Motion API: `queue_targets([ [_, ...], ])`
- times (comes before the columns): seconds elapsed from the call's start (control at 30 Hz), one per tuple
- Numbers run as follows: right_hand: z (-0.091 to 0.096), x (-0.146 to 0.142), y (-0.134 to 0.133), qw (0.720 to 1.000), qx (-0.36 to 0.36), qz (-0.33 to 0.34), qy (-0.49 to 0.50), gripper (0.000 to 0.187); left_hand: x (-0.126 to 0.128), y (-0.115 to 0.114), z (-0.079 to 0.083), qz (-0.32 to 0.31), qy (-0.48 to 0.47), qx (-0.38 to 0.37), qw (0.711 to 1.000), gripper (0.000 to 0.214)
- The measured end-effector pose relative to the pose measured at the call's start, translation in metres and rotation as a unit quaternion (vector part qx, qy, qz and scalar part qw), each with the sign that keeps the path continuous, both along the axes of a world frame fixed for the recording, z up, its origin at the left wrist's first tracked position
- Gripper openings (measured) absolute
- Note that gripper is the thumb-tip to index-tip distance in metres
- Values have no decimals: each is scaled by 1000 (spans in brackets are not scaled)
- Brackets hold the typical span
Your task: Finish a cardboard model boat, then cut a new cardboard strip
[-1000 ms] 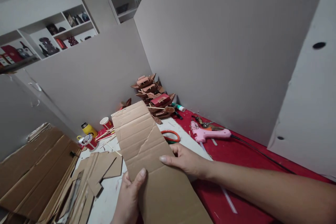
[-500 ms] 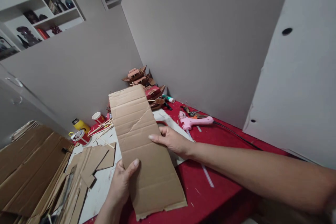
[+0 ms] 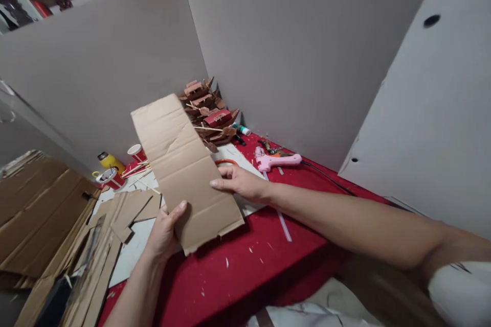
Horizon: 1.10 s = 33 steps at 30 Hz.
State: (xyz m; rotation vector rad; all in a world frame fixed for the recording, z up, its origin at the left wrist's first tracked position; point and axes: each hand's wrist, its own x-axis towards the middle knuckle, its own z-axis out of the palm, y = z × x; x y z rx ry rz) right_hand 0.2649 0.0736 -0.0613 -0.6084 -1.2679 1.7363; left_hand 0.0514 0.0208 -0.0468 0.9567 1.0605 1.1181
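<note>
A long creased cardboard piece (image 3: 184, 168) is held up at a tilt over the red-covered table, its near end roughly torn. My left hand (image 3: 164, 230) grips its left edge, thumb on the top face and the other fingers underneath, mostly hidden. On the opposite edge, my right hand (image 3: 238, 183) pinches the cardboard between thumb and fingers. Just beyond the right hand, an orange loop, perhaps a scissors handle (image 3: 225, 162), shows from behind the cardboard. Flat cardboard offcuts (image 3: 126, 214) lie on a white board (image 3: 140, 240) to the left.
A pink glue gun (image 3: 279, 161) with a black cord lies at the right. Small wooden model boats (image 3: 217, 118) are stacked at the back. Paper cups (image 3: 112, 179), thin sticks (image 3: 138, 169) and a yellow bottle (image 3: 111, 161) stand back left. Larger cardboard sheets (image 3: 38, 209) lean at far left.
The cardboard, with both hands on it, has shifted left and up in view and exposes more of the boats. The camera view has also tilted downward, showing more of the table front.
</note>
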Motion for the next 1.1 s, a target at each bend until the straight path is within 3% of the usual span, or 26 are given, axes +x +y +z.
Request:
queue_targets([
  [0.13, -1, 3, 7, 997, 16, -65, 25, 39, 1, -2, -5, -98, 50, -16, 994, 58],
  [0.3, 1, 5, 5, 997, 28, -70, 18, 35, 3, -1, -6, -100, 62, 11, 993, 57],
  [0.63, 3, 4, -4, 987, 89, 89, -100, 40, -10, 6, 1, 14, 14, 61, 998, 60],
  [0.7, 6, 7, 0, 981, 123, 80, -127, 40, -17, 9, 5, 63, 17, 81, 995, 60],
  [0.77, 13, 12, 8, 968, 170, 8, -187, 38, -24, 14, 9, 125, 5, 113, 986, 57],
  [0.8, 17, 14, 13, 944, 207, -39, -253, 36, -27, 17, 11, 159, -4, 129, 979, 54],
  [0.87, 23, 16, 24, 851, 284, -103, -429, 31, -34, 24, 14, 224, -19, 163, 961, 49],
  [0.93, 26, 15, 33, 743, 325, -111, -574, 28, -38, 29, 16, 276, -28, 183, 943, 45],
  [0.97, 25, 13, 37, 709, 325, -100, -618, 27, -39, 31, 16, 295, -32, 191, 936, 44],
  [1.1, 18, -2, 48, 650, 305, -58, -694, 27, -38, 30, 15, 315, -52, 207, 925, 43],
])
